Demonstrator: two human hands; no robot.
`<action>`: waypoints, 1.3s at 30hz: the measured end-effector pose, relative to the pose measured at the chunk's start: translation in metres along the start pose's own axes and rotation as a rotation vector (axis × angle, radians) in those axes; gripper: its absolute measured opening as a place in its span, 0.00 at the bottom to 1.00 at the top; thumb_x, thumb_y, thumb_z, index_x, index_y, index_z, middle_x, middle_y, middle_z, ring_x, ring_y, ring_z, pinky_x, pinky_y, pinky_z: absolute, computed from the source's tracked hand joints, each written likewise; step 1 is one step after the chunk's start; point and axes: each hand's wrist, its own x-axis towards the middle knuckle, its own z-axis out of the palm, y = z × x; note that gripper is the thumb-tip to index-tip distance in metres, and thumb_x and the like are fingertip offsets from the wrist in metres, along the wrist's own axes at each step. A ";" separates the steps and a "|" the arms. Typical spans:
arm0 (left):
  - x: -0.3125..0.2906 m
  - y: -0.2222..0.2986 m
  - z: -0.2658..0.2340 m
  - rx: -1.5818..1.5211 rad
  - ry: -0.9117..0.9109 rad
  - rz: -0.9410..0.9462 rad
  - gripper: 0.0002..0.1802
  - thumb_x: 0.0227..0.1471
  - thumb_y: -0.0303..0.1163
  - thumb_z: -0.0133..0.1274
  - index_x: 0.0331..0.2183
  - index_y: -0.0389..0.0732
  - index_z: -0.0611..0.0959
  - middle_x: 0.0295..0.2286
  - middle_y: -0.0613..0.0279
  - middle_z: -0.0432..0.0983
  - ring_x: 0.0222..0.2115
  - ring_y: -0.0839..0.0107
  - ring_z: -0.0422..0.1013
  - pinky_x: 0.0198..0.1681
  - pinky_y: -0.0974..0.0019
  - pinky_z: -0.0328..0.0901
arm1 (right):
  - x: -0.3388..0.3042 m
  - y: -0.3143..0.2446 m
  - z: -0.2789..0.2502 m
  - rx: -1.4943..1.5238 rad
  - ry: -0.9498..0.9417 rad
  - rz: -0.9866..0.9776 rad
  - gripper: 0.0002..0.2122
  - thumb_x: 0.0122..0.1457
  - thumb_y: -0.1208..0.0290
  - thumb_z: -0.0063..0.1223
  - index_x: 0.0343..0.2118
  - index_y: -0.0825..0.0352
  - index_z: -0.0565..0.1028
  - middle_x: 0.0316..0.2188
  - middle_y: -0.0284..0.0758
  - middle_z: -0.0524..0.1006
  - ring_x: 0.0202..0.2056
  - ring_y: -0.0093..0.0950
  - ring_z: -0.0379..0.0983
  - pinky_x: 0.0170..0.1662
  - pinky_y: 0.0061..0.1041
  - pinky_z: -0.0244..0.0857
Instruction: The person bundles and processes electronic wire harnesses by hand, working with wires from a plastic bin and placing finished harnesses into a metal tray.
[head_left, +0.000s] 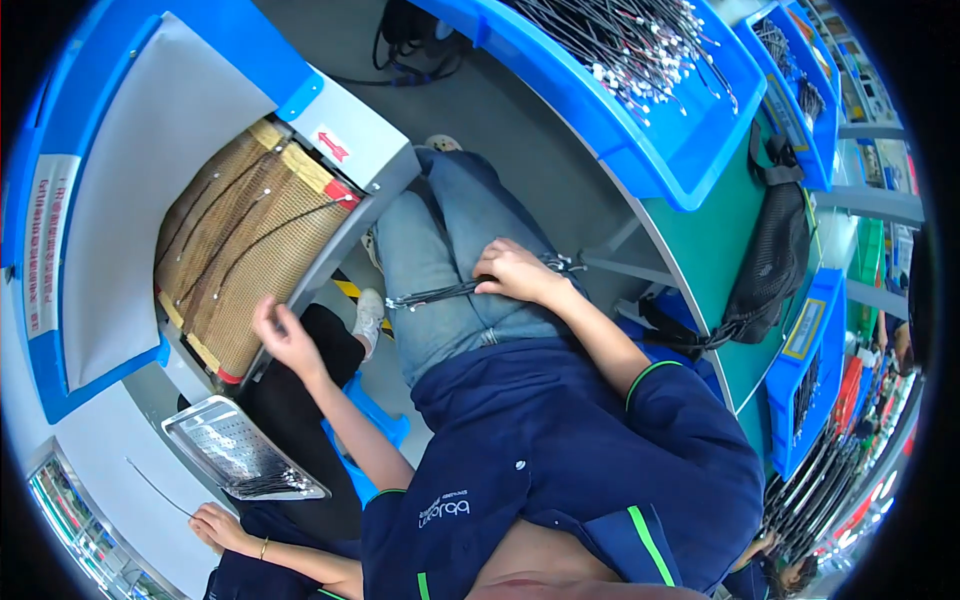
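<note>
My left hand [288,340] hovers by the near edge of a brown mesh conveyor belt [285,225], its fingers partly curled but apart, with nothing visible in them. Several thin black cables [262,240] with small white connectors lie slantwise along the belt. Across my thighs rests a bundle of black cables [432,294]. My right hand [518,272] is closed over the bundle's middle, and connector ends stick out on both sides.
The belt runs beside a blue-framed white machine [130,200]. A perforated metal tray [225,440] holds cables. At lower left, a co-worker's hand [222,528] holds one cable. Blue bins [690,165] of cables and a black mesh bag [775,270] are on the right.
</note>
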 end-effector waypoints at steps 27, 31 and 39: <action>-0.119 0.051 0.053 0.238 -0.927 0.054 0.15 0.53 0.32 0.51 0.44 0.43 0.77 0.48 0.54 0.65 0.52 0.56 0.60 0.55 0.59 0.55 | -0.024 0.006 -0.005 0.078 -0.048 0.045 0.06 0.48 0.70 0.58 0.26 0.64 0.73 0.26 0.33 0.74 0.35 0.33 0.71 0.42 0.33 0.62; -0.123 0.051 0.057 0.246 -0.856 0.158 0.12 0.51 0.29 0.53 0.40 0.42 0.78 0.48 0.55 0.64 0.50 0.53 0.60 0.53 0.56 0.57 | -0.025 0.010 -0.014 0.146 -0.040 0.046 0.05 0.50 0.71 0.56 0.29 0.65 0.73 0.28 0.34 0.73 0.35 0.34 0.71 0.41 0.32 0.63; -0.125 0.062 0.066 0.198 -0.877 0.153 0.07 0.52 0.28 0.51 0.33 0.36 0.78 0.33 0.54 0.71 0.40 0.55 0.67 0.44 0.57 0.62 | -0.026 0.007 -0.018 0.281 0.072 -0.080 0.05 0.51 0.69 0.55 0.30 0.63 0.76 0.29 0.32 0.75 0.33 0.33 0.74 0.35 0.31 0.67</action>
